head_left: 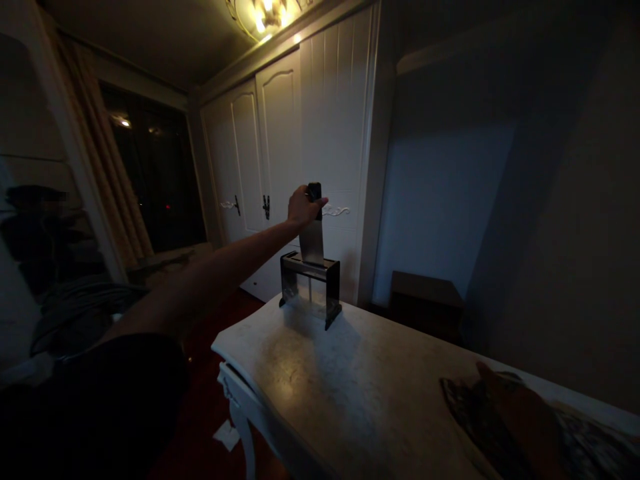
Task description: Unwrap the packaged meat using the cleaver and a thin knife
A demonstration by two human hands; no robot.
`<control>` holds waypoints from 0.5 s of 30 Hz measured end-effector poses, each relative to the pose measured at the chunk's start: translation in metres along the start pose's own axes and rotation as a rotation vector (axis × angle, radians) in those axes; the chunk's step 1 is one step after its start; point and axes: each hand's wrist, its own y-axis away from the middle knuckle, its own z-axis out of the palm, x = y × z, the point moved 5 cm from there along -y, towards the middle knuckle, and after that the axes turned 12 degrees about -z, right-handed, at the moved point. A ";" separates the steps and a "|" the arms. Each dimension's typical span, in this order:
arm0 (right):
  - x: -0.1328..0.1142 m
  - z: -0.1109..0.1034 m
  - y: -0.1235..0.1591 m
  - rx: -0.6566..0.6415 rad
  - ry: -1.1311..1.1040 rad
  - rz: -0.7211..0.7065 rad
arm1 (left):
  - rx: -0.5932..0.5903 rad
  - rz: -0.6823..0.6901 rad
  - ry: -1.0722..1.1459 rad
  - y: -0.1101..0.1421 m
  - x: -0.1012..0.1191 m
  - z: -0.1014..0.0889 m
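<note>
My left hand [303, 205] reaches far out from the lower left. Its fingers are closed round the black handle of a wide-bladed kitchen knife [313, 241]. The flat metal blade stands upright, its lower end in the top slot of a knife holder [333, 283]. This holder has black side frames, a metal top and a see-through front, and it stands near the far left end of the table. My right hand does not show.
A pale marbled table [345, 393] with curved white legs stretches to the right. Crumpled brown and patterned cloth [520, 413] lies at its right. Behind are a white wardrobe [330, 100] and a dark low cabinet [425, 293]. White paper [227, 435] lies on the red floor.
</note>
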 end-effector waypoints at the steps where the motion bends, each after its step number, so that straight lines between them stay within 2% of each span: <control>1: -0.003 0.000 0.000 -0.069 0.040 -0.022 | -0.002 0.000 -0.008 0.001 -0.002 0.001; 3: -0.008 0.000 0.000 -0.177 0.141 -0.064 | -0.005 -0.004 -0.036 0.002 -0.005 0.003; 5: -0.011 -0.002 0.001 -0.209 0.211 -0.076 | -0.003 -0.013 -0.087 0.004 -0.009 0.005; 9: -0.010 -0.001 0.002 -0.221 0.205 -0.089 | -0.003 -0.024 -0.176 0.009 -0.017 0.009; 15: -0.008 0.000 0.001 -0.198 0.199 -0.085 | -0.011 -0.055 -0.169 0.016 -0.037 0.016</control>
